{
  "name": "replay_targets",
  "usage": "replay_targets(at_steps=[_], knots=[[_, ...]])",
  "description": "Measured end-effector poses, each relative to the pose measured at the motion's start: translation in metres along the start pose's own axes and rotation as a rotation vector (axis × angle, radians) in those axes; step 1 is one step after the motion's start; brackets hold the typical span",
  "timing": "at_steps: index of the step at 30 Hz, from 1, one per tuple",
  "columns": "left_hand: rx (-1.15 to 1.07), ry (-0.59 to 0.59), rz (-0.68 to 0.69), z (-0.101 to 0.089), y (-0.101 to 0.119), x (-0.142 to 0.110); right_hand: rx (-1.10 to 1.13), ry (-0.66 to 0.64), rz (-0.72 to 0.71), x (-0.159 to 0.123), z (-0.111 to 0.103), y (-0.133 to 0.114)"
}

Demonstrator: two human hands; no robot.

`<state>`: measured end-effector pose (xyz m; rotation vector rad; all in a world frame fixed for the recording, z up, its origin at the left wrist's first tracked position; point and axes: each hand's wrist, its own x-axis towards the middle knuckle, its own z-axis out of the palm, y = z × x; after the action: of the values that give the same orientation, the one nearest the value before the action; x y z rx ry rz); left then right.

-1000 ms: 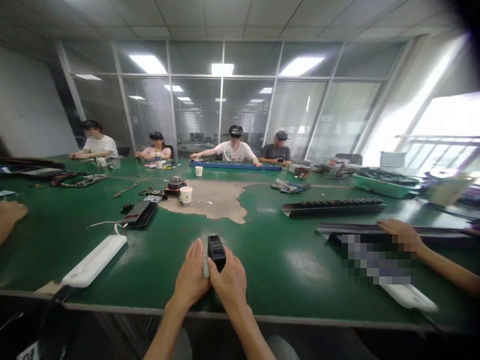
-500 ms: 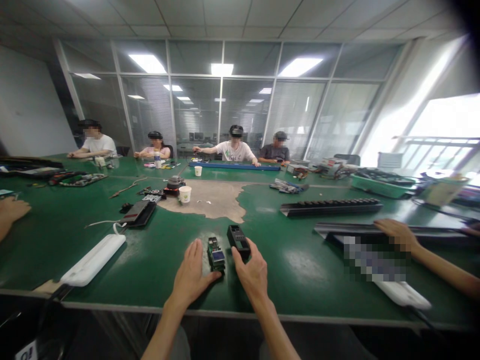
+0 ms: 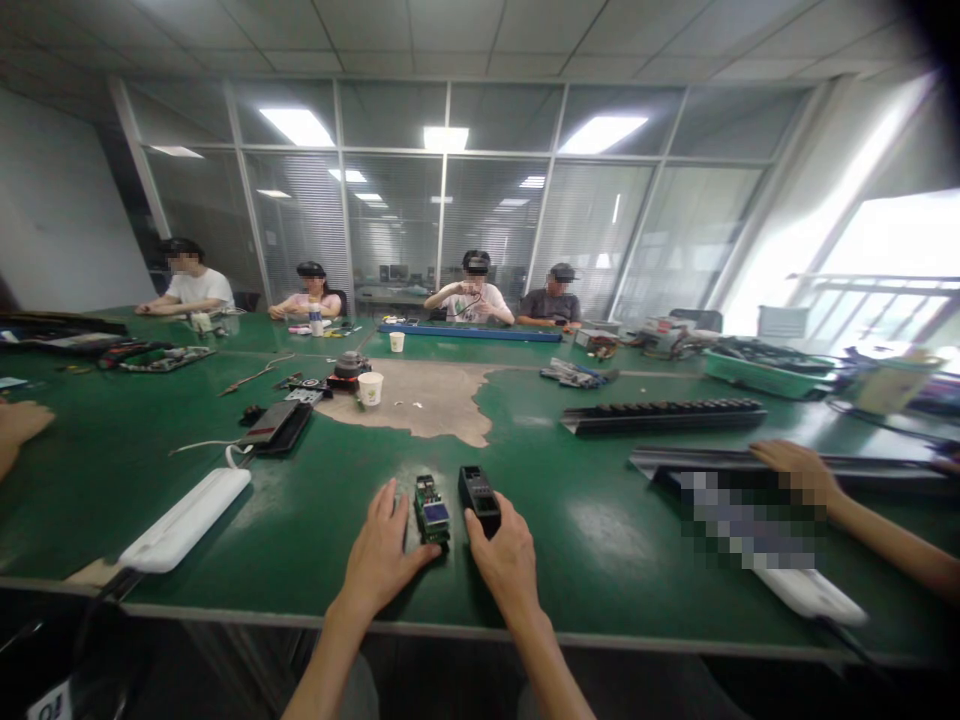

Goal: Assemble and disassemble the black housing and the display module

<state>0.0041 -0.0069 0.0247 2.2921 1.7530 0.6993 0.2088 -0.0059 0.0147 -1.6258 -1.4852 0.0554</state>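
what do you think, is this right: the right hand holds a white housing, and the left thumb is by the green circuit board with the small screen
Not quite: the housing is black, not white, as the head view shows. The right hand does hold it, and the left hand has its thumb by the green circuit board with the small screen.

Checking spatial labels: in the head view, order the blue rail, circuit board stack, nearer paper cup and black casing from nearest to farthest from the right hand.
1. Black casing: in the right hand.
2. Circuit board stack: just left of it.
3. Nearer paper cup: farther off, left.
4. Blue rail: beyond the cup, far side.
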Motion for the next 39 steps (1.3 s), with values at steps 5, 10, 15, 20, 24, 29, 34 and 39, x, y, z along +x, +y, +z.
replay_targets(at_steps=[5,10,15,20,24,29,34,39], knots=[[0.013,-0.010,-0.008,-0.001,0.001,0.000,-0.072,0.034,-0.059,-0.003,0.006,0.004],[0.016,-0.007,-0.008,-0.003,0.002,0.000,-0.090,0.046,-0.020,-0.004,0.005,0.001],[-0.013,0.018,0.016,-0.003,0.002,-0.001,-0.081,0.054,-0.002,-0.004,0.001,-0.002],[-0.032,0.026,0.014,-0.002,0.001,-0.001,-0.099,-0.012,-0.001,-0.006,-0.001,-0.002],[-0.017,0.019,0.024,-0.001,0.001,-0.001,-0.115,-0.047,0.009,-0.005,-0.004,-0.004],[-0.002,0.030,0.033,0.000,0.000,-0.001,-0.013,-0.064,0.043,0.001,-0.013,-0.023],[0.003,0.050,0.032,0.002,-0.001,-0.002,0.117,-0.066,0.031,0.005,-0.023,-0.054],[-0.004,0.067,0.049,0.002,-0.001,-0.002,0.121,-0.103,-0.013,0.002,-0.019,-0.076]])
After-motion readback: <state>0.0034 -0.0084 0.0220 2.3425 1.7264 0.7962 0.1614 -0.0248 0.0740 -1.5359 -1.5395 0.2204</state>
